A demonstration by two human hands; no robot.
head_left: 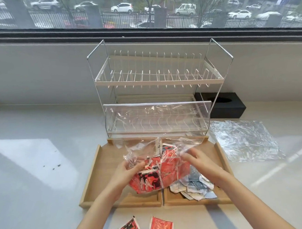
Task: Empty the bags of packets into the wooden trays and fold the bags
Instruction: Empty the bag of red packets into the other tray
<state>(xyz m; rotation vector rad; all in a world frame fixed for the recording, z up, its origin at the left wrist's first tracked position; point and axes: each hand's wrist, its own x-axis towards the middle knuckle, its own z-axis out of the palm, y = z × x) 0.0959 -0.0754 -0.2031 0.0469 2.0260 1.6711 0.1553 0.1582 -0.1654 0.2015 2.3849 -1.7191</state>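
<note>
My left hand grips the clear bag at its left side; my right hand pinches its right side; the bag hangs over the left wooden tray, bulging with red packets; white and grey packets lie heaped in the right wooden tray; two loose red packets rest on the counter near me; an emptied bag lies flat to the right.
</note>
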